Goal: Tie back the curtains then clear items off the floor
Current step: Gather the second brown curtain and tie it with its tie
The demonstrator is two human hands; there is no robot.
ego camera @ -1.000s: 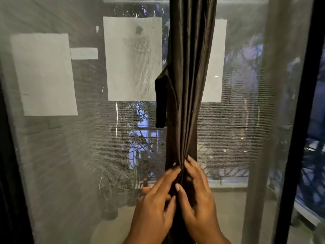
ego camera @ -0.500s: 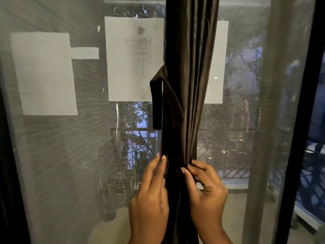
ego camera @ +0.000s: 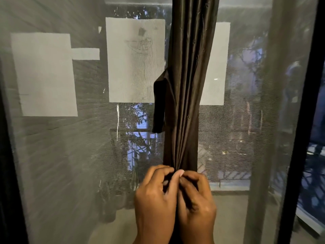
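Note:
A dark brown curtain (ego camera: 190,76) hangs gathered into a narrow bunch in front of a mesh screen. A strap of the same dark fabric (ego camera: 159,104) dangles loose from its left side at mid height. My left hand (ego camera: 154,199) and my right hand (ego camera: 195,199) meet at the lower part of the bunch, knuckles toward me. Both have fingers curled and pinch the curtain's pleats between fingertips and thumbs. The curtain below my hands is hidden behind them.
A grey mesh screen (ego camera: 88,155) fills the window behind the curtain. Three pale paper sheets (ego camera: 135,60) are stuck on it at upper left and centre. A sheer curtain panel (ego camera: 281,103) and a black frame (ego camera: 306,120) stand at the right. A balcony floor shows beyond.
My hands were apart on either side of the bunch half a second ago; now they have closed together and pinch the pleats at the front. The loose strap has swung slightly.

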